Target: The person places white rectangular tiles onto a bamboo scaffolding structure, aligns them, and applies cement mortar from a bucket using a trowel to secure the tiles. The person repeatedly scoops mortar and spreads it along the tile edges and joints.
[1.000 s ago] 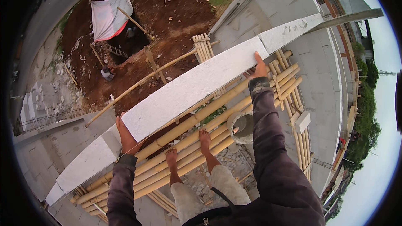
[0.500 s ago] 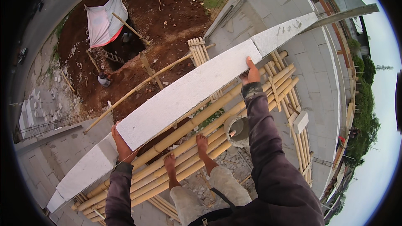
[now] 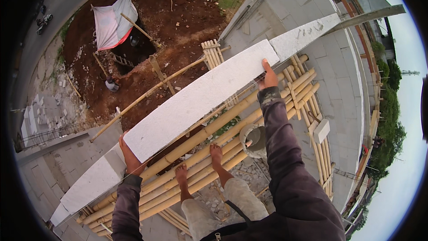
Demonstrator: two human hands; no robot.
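Observation:
A long white lightweight concrete block [image 3: 200,100] lies along the top of the wall, slanting from lower left to upper right. My left hand [image 3: 131,155] grips its left end, the fingers partly hidden. My right hand [image 3: 269,78] clasps the near edge close to the right end, thumb on the upper face and fingers going underneath. That right end meets another white block [image 3: 303,33] along a narrow seam. Beyond my left hand, a further block [image 3: 96,180] continues the row. A thin string runs along the near side of the blocks.
My bare feet stand on bamboo scaffold poles [image 3: 203,163]. A grey bucket [image 3: 254,140] with a tool in it hangs near my right forearm. A trowel-like float [image 3: 321,130] rests on bamboo at right. Far below are a dirt pit, a tarp [image 3: 115,20] and a person [image 3: 111,85].
Both hands keep their hold, and the block has barely shifted at its right end. On the road at far left, a motorcycle has moved up the picture.

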